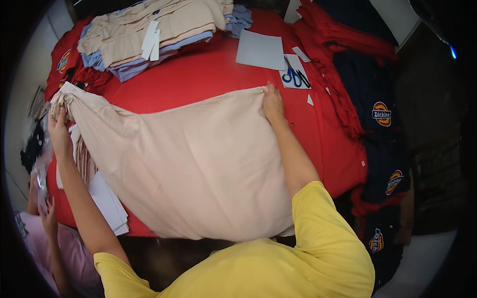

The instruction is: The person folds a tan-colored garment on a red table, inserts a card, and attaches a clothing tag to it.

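A pale peach garment (198, 159) hangs spread between my two hands, its lower part drooping over the table's near edge toward my body. At the far left, my left hand (60, 130) is closed on a bunched, gathered corner of it. My right hand (273, 103) pinches the opposite upper corner, right of the middle. Between the hands the top edge sags slightly, and the cloth is smooth with a few soft folds. Under my left forearm lie folded peach pieces (84, 161) and white sheets (107, 203), partly hidden by the garment and my arm.
Red cloth (174, 89) covers the table. Folded peach garments (149, 35) with white tags are stacked on blue ones at the back left. White card (259, 49) and blue-handled scissors (293, 77) lie back right. Dark garments (365, 89) line the right edge. A co-worker's hand (48, 218) is at left.
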### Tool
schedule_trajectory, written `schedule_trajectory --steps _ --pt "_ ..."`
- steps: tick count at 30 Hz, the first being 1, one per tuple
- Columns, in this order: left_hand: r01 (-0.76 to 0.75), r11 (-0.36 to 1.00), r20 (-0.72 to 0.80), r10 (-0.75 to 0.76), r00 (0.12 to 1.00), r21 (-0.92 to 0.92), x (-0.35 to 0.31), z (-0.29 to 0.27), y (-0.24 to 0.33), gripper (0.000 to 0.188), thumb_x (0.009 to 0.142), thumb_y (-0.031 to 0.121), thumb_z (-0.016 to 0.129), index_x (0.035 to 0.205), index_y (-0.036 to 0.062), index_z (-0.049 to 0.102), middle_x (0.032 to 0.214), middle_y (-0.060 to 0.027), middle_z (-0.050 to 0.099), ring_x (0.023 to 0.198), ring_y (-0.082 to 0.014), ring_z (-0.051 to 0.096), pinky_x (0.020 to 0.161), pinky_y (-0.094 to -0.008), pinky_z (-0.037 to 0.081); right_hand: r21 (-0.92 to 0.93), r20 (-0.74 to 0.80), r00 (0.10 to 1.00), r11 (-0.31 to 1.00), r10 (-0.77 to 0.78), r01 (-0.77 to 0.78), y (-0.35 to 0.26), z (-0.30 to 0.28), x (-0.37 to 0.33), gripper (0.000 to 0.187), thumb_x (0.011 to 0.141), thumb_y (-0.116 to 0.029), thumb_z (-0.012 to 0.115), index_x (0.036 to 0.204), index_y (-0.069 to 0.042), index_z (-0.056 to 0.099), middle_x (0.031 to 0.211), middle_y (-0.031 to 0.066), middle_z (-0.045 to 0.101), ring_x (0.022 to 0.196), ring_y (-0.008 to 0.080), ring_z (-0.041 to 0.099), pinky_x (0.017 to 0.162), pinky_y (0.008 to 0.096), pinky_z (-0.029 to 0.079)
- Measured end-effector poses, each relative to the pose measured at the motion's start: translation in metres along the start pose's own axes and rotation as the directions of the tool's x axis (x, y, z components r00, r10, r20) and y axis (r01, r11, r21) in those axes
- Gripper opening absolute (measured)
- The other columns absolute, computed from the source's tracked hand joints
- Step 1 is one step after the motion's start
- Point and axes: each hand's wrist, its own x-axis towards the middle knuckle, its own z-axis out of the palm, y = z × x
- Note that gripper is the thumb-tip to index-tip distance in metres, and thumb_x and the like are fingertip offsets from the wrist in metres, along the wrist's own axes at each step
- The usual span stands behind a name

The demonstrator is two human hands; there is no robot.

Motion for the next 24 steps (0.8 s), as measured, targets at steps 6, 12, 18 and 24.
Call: schedule_trajectory --steps 6,12,18,24 --pt "-0.086 0.857 -0.169 0.197 0.966 0.507 0.126 0.074 -0.052 0.042 0.094 0.028 0.061 0.12 -0.0041 0.055 0.11 -0.014 0.065 0.097 -0.0201 0.063 0.085 -0.0318 0.048 -0.013 0.013 0.999 0.999 0.046 -0.046 0.006 0.005 0.052 0.022 0.097 -0.019 0.05 0.103 0.001 0.056 0.101 0.0212 0.065 0.107 0.0388 0.058 0.088 0.0468 0.045" --pt "-0.248 0.344 0.116 0.36 0.926 0.906 0.049 0.158 -0.157 0.072 0.086 0.029 0.067 0.144 0.0038 0.031 0.135 -0.0302 0.046 0.127 -0.0403 0.045 0.103 -0.0439 0.039 0.079 0.389 0.901 0.967 0.194 -0.242 -0.016 -0.041 0.066 0.021 0.091 -0.018 0.058 0.104 -0.002 0.058 0.101 0.0204 0.066 0.098 0.0353 0.062 0.081 0.0452 0.048" --pt "-0.223 0.265 0.279 -0.199 0.939 0.938 -0.164 0.252 -0.116 0.059 0.096 0.044 0.047 0.147 0.0167 0.036 0.154 -0.0128 0.029 0.143 -0.0346 0.024 0.116 -0.05 0.017 0.394 0.522 0.85 0.904 -0.071 -0.166 -0.02 -0.046 0.023 0.045 0.093 -0.03 0.06 0.129 -0.003 0.055 0.132 0.0167 0.057 0.121 0.0301 0.055 0.102 0.0386 0.041" --pt "-0.223 0.243 0.28 -0.232 0.932 0.944 -0.15 0.25 -0.121 0.059 0.098 0.047 0.041 0.15 0.0207 0.031 0.157 -0.0079 0.025 0.145 -0.0323 0.018 0.116 -0.0516 0.012 -0.369 0.571 0.815 0.918 0.102 0.143 0.032 -0.066 -0.031 0.076 0.097 -0.052 0.04 0.151 -0.004 0.018 0.159 0.0135 0.014 0.148 0.0262 0.01 0.116 0.0561 0.001"
